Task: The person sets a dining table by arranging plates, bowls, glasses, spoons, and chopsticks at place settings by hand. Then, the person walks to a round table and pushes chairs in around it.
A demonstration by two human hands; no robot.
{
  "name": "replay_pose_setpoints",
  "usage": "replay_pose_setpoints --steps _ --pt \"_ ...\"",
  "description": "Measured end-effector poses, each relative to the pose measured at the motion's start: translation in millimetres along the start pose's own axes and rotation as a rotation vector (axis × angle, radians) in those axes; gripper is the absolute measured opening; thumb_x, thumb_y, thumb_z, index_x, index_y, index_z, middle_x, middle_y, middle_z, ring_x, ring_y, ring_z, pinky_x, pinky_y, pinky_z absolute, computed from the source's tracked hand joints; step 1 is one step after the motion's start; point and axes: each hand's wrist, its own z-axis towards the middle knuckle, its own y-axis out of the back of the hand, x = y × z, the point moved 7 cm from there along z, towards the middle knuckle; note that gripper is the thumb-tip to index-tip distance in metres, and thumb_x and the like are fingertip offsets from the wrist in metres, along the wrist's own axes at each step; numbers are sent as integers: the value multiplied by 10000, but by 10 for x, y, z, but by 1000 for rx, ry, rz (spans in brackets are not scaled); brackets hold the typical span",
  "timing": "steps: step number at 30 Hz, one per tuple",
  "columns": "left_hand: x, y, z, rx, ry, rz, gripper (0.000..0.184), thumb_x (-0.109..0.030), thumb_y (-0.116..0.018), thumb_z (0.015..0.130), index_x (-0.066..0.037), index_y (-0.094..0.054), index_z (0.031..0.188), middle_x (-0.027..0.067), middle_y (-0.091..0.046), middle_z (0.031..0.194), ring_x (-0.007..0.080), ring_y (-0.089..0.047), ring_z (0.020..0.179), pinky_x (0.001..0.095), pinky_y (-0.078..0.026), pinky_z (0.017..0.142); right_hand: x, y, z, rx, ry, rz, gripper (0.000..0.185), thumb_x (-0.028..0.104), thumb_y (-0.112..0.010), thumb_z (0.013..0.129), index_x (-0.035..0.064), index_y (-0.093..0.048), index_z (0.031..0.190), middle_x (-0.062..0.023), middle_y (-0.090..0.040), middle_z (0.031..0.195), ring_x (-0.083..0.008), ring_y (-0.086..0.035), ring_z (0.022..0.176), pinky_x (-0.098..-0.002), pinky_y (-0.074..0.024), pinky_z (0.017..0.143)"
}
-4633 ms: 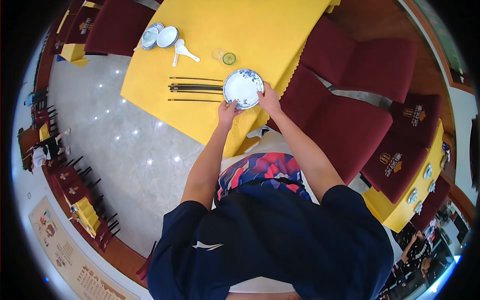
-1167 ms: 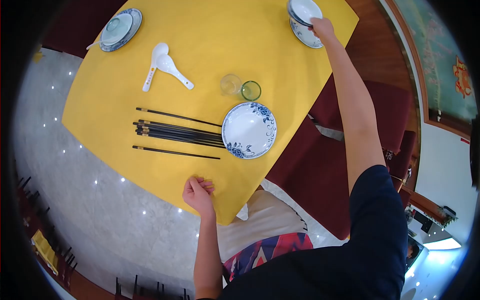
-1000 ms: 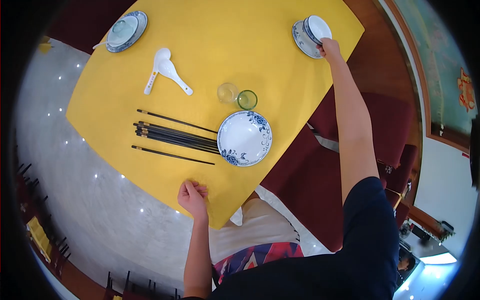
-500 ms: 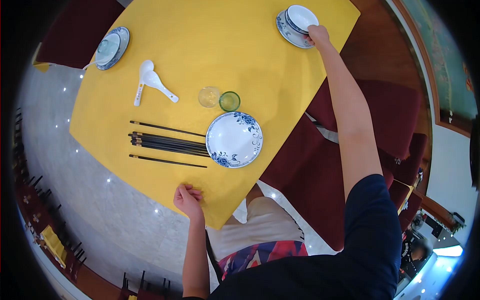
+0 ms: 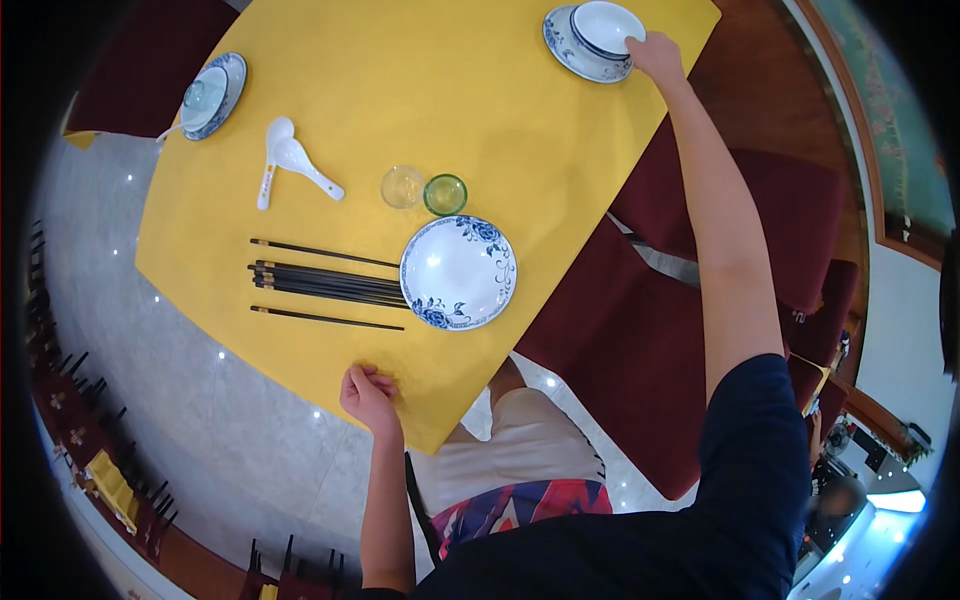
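Note:
At the far right of the table, my right hand (image 5: 656, 58) pinches the rim of a white bowl (image 5: 608, 25). A dark line under its rim may be a second bowl. This bowl sits over the right part of a blue-and-white plate (image 5: 560, 42). My left hand (image 5: 369, 396) rests near the table's near edge, its fingers loosely curled with nothing visible in them. Above it lie several dark chopsticks (image 5: 325, 283), some with their ends by a blue-patterned plate (image 5: 460, 272). A clear glass (image 5: 402, 187) and a green-rimmed glass (image 5: 445, 194) stand just beyond that plate.
The table wears a yellow cloth (image 5: 420, 90). Two white spoons (image 5: 308, 167) lie crossed on it. At the left edge stands another plate (image 5: 236, 80) with a bowl (image 5: 204, 98) on it, a glass inside. Dark red chairs (image 5: 620, 340) line the right side.
My right hand and the bowl have shifted right relative to the plate below. The whole view has moved slightly. My left hand keeps its curled pose.

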Motion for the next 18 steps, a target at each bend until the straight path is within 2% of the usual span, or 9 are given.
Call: replay_pose_setpoints --steps 2,4,7,10,11,12,13,15,18 --pt "-15 -8 -21 2 -14 15 323 -218 -485 1011 -36 -554 754 40 -538 522 86 -428 388 218 -352 398 17 55 -14 35 12 -29 452 345 -530 802 -63 -712 868 -239 -712 870 -396 -693 876 -451 -540 857" --pt "-30 -15 -34 5 -29 30 325 -220 -481 1013 -34 -553 756 39 -533 526 86 -431 398 221 -354 401 -31 22 75 66 77 -19 442 372 -575 853 -50 -704 824 -162 -689 717 -284 -677 694 -411 -536 698" --pt "-33 -10 -23 -18 -9 50 323 -216 -476 1013 -33 -551 757 40 -530 534 91 -447 415 228 -360 405 -295 -53 393 -32 126 -63 527 487 -535 910 1 -692 780 -82 -668 647 -237 -664 656 -386 -518 688" --pt "-31 -20 -17 20 -19 29 323 -218 -490 1015 -30 -546 758 45 -527 534 100 -457 424 239 -358 404 -79 346 -266 -6 -170 328 386 321 -669 862 -1 -647 1073 -215 -689 966 -334 -670 936 -426 -527 851" --pt "23 2 15 20 -10 23 332 -213 -485 1025 -18 -558 767 53 -553 545 102 -472 413 231 -369 410 -70 416 -477 -99 -5 414 498 470 -618 912 -1 -654 755 -27 -596 605 -139 -561 563 -317 -437 572" --pt "39 19 25 -4 0 39 332 -213 -485 1025 -18 -558 767 53 -553 545 102 -472 413 231 -369 410 28 461 -807 -95 -25 643 413 404 -676 905 21 -644 753 32 -501 581 -60 -424 524 -258 -327 508" --pt "53 15 18 7 -5 26 328 -213 -490 1024 -18 -563 770 55 -559 550 101 -475 413 230 -372 411 192 537 -1147 5 -25 575 446 400 -635 893 -29 -692 784 -49 -585 594 -137 -541 555 -337 -436 552" --pt "58 26 48 15 -10 16 325 -212 -494 1023 -17 -567 774 56 -565 554 100 -477 413 229 -375 411 379 464 -1884 64 -98 691 435 403 -683 904 -18 -693 795 18 -502 574 -57 -428 546 -284 -335 517" --pt "64 4 25 16 -2 2 316 -209 -501 1021 -17 -577 781 59 -573 559 99 -478 412 223 -378 413 803 242 -2877 114 5 805 296 252 -698 913 -44 -708 923 -1 -581 624 -29 -460 587 -245 -373 518"
